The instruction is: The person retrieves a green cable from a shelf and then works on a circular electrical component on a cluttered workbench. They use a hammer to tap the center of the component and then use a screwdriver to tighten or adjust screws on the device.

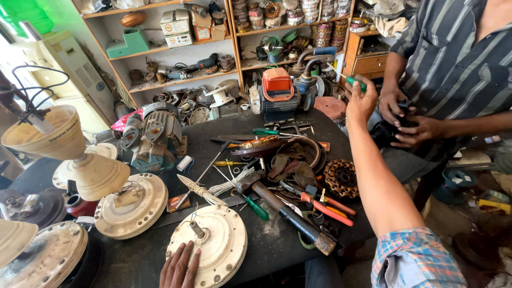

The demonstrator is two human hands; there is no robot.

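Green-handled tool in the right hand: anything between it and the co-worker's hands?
Nothing visible. The right hand holds the green-handled tool raised in open air beside the co-worker's hands, which hold a dark part. The left hand rests on the fan motor housing.

A round cream fan motor housing (210,248) lies flat under the left hand (180,266), shaft upward. A green-handled screwdriver (354,82) sits gripped in the raised right hand (360,101).

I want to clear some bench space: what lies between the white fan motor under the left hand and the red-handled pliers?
In the head view, a green-handled screwdriver and a hammer lie between the white fan motor, which the left hand rests on, and the red-handled pliers.
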